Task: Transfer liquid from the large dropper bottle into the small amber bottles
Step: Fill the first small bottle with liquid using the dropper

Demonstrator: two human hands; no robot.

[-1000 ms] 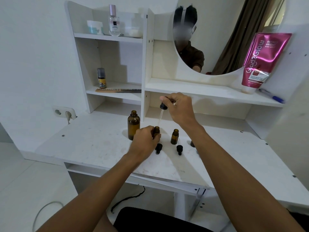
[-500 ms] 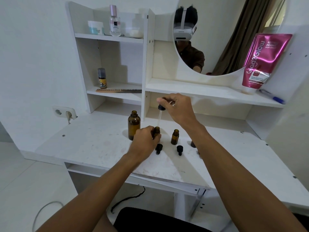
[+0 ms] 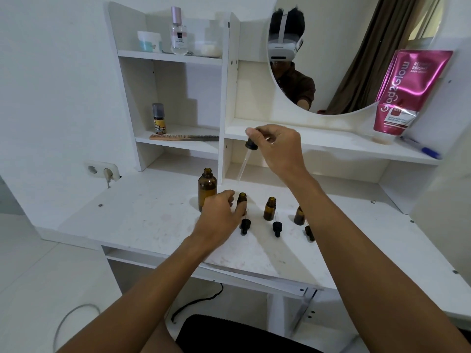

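The right hand [image 3: 277,146] pinches the black bulb of the dropper [image 3: 251,144] up in the air. Its glass tube slants down to the left, the tip above and apart from the mouth of a small amber bottle [image 3: 241,199]. The left hand [image 3: 219,216] curls its fingers round that bottle's lower part, holding it on the desk [image 3: 142,215] just right of the open large bottle [image 3: 207,188], toward the back edge; another small bottle [image 3: 269,208] stands to the right, a black cap [image 3: 277,228] lying before it.
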